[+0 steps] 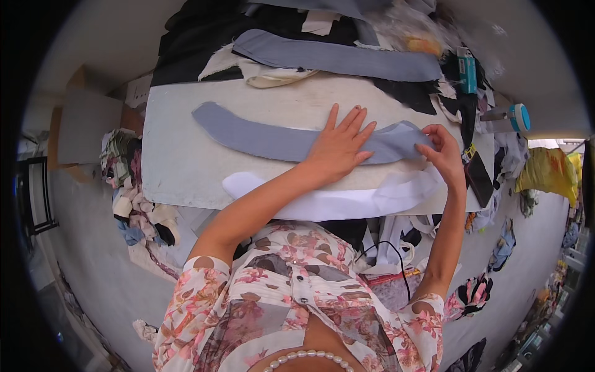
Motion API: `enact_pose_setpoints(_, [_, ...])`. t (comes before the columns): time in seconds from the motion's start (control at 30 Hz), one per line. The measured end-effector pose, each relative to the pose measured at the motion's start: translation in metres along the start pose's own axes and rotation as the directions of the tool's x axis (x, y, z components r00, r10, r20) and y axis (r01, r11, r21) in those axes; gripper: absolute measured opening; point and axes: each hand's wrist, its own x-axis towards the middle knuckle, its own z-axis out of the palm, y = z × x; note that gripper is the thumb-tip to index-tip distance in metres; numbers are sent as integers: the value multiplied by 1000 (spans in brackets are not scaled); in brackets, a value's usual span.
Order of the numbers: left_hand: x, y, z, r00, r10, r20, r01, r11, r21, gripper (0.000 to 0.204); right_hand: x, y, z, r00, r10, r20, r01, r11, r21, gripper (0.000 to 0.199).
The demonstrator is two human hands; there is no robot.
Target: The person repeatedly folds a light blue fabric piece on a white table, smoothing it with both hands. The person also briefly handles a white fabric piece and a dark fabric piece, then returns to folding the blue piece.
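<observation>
A curved grey-blue fabric strip (260, 137) lies across the pale tabletop in front of me. My left hand (339, 146) presses flat on it right of its middle, fingers spread toward the far side. At the strip's right end, my right hand (441, 152) pinches the edge between thumb and fingers, and the cloth there is slightly raised and rippled. Nearer to me, a similarly curved white strip (316, 204) lies along the table's front edge, its right part looking sheer. My left forearm crosses over part of it.
Beyond the strip, another grey-blue piece (334, 57) rests on white and black cloth. A dark phone-like slab (478, 180) lies at the table's right edge, near a teal box (467, 71). Fabric scraps (139, 211) are heaped at left, beside a cardboard box (87, 127). A yellow bag (548, 173) is at right.
</observation>
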Motion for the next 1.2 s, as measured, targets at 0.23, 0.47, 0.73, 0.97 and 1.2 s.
enact_pose_setpoints(0.23, [2, 2, 1, 999, 4, -43, -8, 996, -85, 56, 12, 16, 7, 980, -116, -160, 105, 992, -77, 35])
enact_pose_setpoints(0.47, [-1, 1, 0, 999, -3, -47, -1, 997, -76, 55, 7, 5, 20, 924, -203, -323, 57, 911, -408, 29])
enact_pose_setpoints(0.73, [0, 4, -3, 999, 12, -51, -15, 999, -48, 55, 35, 17, 43, 957, -203, -209, 198, 979, -42, 13])
enact_pose_setpoints(0.97, [-20, -7, -28, 974, -64, -215, -4, 953, -303, 54, -39, -33, 36, 966, -238, -98, 229, 969, -91, 9])
enact_pose_setpoints(1.2, [-153, -69, -69, 770, -414, -485, 173, 868, -466, 29, -85, -77, 103, 847, -513, 141, 529, 840, -121, 12])
